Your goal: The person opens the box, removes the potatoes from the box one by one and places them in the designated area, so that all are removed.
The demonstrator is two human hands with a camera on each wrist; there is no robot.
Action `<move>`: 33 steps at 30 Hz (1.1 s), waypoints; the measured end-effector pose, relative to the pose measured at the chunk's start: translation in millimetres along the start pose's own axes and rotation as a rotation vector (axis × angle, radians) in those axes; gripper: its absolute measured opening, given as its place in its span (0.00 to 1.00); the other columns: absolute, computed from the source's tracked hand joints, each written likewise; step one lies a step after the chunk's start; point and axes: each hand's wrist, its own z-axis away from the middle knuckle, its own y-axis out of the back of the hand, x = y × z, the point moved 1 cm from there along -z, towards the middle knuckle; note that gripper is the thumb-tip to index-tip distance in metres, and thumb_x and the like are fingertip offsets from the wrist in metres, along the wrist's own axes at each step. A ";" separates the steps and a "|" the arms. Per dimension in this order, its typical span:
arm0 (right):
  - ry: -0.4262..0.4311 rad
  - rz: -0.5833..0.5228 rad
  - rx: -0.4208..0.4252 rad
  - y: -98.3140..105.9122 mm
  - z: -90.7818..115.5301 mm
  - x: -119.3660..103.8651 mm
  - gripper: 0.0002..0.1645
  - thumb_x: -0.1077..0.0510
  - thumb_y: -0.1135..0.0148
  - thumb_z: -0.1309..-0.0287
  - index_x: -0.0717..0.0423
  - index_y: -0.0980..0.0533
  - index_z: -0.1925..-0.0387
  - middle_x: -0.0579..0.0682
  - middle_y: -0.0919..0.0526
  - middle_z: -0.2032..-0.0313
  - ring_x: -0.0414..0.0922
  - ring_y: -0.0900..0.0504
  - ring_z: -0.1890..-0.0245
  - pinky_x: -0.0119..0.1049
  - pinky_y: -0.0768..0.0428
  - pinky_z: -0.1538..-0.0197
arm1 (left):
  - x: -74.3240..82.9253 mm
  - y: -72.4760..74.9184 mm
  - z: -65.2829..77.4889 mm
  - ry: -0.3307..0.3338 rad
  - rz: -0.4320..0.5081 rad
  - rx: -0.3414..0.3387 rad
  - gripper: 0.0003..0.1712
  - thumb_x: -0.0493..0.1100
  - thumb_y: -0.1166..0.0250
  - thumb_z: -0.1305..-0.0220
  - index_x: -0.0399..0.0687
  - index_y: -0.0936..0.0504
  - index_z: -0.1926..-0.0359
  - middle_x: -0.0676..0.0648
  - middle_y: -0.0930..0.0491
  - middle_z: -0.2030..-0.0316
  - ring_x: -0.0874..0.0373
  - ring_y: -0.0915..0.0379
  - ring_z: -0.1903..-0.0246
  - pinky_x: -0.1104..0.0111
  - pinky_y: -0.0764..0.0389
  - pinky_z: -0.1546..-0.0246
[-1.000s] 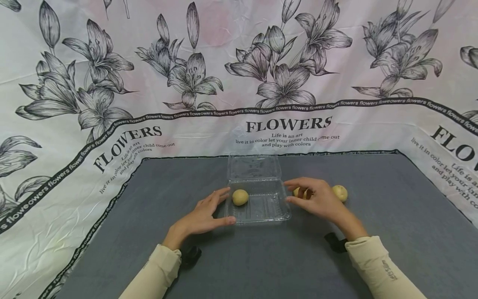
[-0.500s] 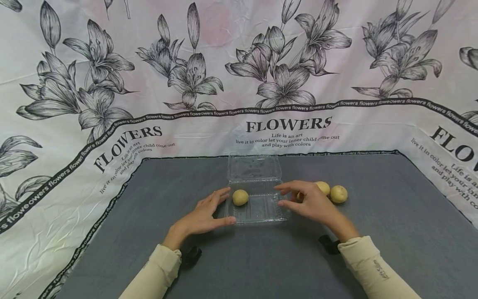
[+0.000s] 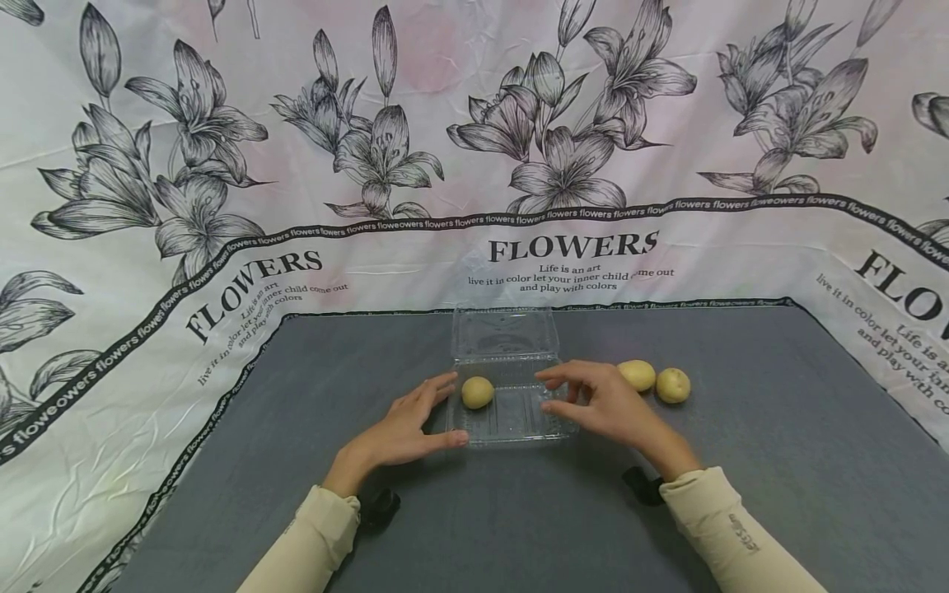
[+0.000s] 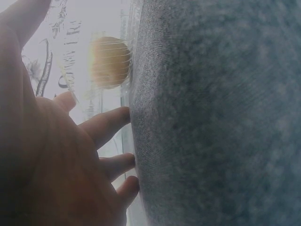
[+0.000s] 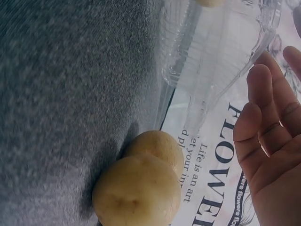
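A clear plastic clamshell box point(image 3: 519, 428) lies on the table, lid point(image 3: 504, 331) tipped back. Inside its left part sits one small potato point(image 3: 478, 393). My left hand point(image 3: 400, 424) rests spread along the box's left side, fingertips at the wall; in the left wrist view its fingers point(image 4: 110, 123) touch the plastic. My right hand point(image 3: 604, 403) hovers at the right edge, thumb and index finger apart over the box. The right wrist view shows this palm point(image 5: 282, 174) with loosely bent fingers and nothing held. Two potatoes, a nearer one point(image 5: 136, 193) and another point(image 5: 162, 143), lie beside it.
The grey tabletop point(image 3: 504, 519) runs back to a white cloth point(image 3: 415, 272) printed with flowers and lettering. The two loose potatoes touch or nearly touch, right of the box. A dark band point(image 3: 380, 509) shows below the left wrist, and another point(image 3: 642, 486) below the right.
My right hand has moved left, from beside the box to over its right edge, uncovering the two potatoes behind it. Potato skin showed among its fingers earlier. My left hand stays put.
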 end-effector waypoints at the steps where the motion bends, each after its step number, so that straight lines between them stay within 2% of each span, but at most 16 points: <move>1: -0.001 0.003 -0.001 -0.6 -0.2 0.2 0.23 0.57 0.24 0.44 0.47 0.16 0.46 0.54 0.12 0.59 0.34 0.24 0.73 0.32 0.25 0.74 | 0.1 0.0 0.0 0.001 0.000 -0.001 0.56 0.69 0.35 0.36 0.67 0.57 0.18 0.52 0.44 0.21 0.51 0.49 0.21 0.37 0.56 0.25; 7: -0.016 0.008 -0.018 -2.9 -1.9 -1.8 0.23 0.56 0.24 0.43 0.46 0.16 0.45 0.54 0.11 0.58 0.33 0.26 0.74 0.33 0.25 0.74 | -0.3 -0.1 -0.3 0.002 0.001 -0.002 0.56 0.70 0.35 0.37 0.66 0.57 0.18 0.52 0.45 0.20 0.51 0.50 0.20 0.36 0.55 0.25; 15: 0.022 0.024 -0.009 -7.3 -5.5 -5.4 0.23 0.57 0.23 0.45 0.48 0.16 0.46 0.50 0.10 0.61 0.32 0.26 0.76 0.31 0.25 0.74 | -0.5 -0.2 -0.2 0.004 0.006 -0.006 0.56 0.70 0.35 0.36 0.67 0.57 0.18 0.52 0.45 0.20 0.50 0.49 0.21 0.36 0.56 0.25; 25: -0.010 -0.037 -0.037 -14.3 -9.6 -9.8 0.23 0.59 0.24 0.44 0.54 0.16 0.45 0.56 0.12 0.58 0.35 0.26 0.74 0.35 0.24 0.72 | 0.2 -0.1 -0.6 0.005 0.006 -0.007 0.56 0.70 0.35 0.36 0.67 0.57 0.18 0.51 0.44 0.21 0.50 0.49 0.21 0.36 0.55 0.26; 33: -0.032 -0.041 -0.051 -18.1 -11.5 -12.4 0.23 0.58 0.25 0.43 0.50 0.16 0.45 0.56 0.12 0.57 0.35 0.26 0.73 0.35 0.24 0.72 | 0.1 -0.1 -0.4 0.006 0.007 -0.004 0.56 0.71 0.35 0.37 0.66 0.57 0.18 0.51 0.44 0.21 0.50 0.48 0.21 0.36 0.55 0.26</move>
